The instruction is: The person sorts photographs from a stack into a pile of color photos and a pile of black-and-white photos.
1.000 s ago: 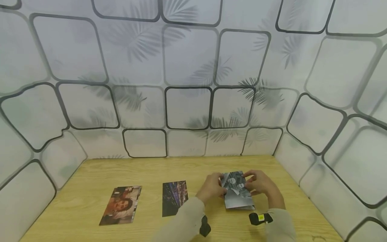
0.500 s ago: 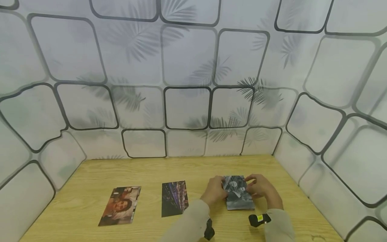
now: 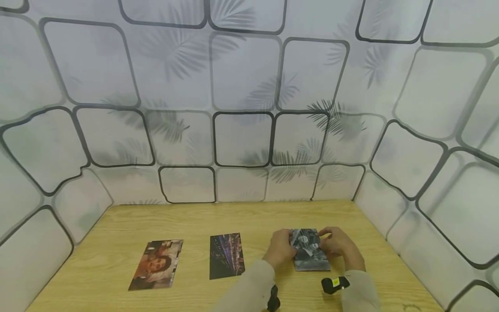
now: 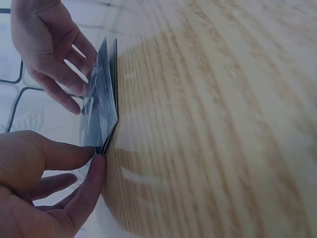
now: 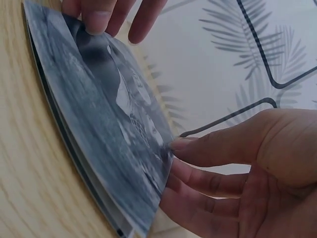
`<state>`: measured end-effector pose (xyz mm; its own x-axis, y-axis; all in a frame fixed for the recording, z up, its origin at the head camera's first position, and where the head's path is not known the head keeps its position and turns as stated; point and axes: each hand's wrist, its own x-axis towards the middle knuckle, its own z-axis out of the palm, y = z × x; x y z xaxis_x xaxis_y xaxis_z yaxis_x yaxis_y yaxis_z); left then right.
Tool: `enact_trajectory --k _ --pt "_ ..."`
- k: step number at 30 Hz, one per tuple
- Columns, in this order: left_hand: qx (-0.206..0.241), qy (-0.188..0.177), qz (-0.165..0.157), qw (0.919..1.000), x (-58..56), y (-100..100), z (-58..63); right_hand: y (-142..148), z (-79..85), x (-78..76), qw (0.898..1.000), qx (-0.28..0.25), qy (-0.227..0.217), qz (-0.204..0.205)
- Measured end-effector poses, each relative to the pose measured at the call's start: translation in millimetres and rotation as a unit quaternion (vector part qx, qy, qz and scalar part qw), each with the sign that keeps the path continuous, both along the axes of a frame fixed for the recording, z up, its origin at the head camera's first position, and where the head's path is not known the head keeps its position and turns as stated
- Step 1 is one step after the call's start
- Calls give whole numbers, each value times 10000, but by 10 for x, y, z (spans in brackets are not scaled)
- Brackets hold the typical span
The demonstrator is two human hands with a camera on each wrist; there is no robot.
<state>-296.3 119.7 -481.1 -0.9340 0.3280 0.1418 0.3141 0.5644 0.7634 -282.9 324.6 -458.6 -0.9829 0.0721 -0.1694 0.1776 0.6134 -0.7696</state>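
A small stack of photos (image 3: 310, 252), a black-and-white print of people on top, lies at the right of the table. Its cards fan slightly apart along the near edge in the right wrist view. My left hand (image 3: 281, 248) pinches the stack's left side between thumb and finger, the fingertips (image 4: 97, 159) close to the tabletop. From the other side my right hand (image 3: 337, 243) holds the right edge, thumb (image 5: 185, 144) on the top print's rim and fingers curled below it. Both hands face each other across the stack.
Left of my left hand lies a dark photo of city lights (image 3: 226, 255). Farther left is a pile of photos (image 3: 157, 264) with a reddish portrait on top. The wooden table (image 3: 187, 221) meets patterned curtain walls (image 3: 241, 184) at the back and sides.
Both hands have brought the black-and-white photos lower and slightly right, and the stack now lies flatter with its edges more even. The other photos stay where they were.
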Motion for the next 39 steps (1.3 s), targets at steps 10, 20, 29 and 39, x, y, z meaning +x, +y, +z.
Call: enact_trajectory --k 10,20,29,39 --pt "-40 193 8 9998 42 4 3 -3 3 -17 9997 237 50 11" --pt "284 44 -95 9995 111 -124 61 -179 232 18 9983 415 310 262" --pt "521 -37 -241 9983 222 -398 153 -571 313 1 9958 28 469 784" --pt "579 -140 -118 9982 288 -686 140 -752 355 19 9948 -94 516 869"
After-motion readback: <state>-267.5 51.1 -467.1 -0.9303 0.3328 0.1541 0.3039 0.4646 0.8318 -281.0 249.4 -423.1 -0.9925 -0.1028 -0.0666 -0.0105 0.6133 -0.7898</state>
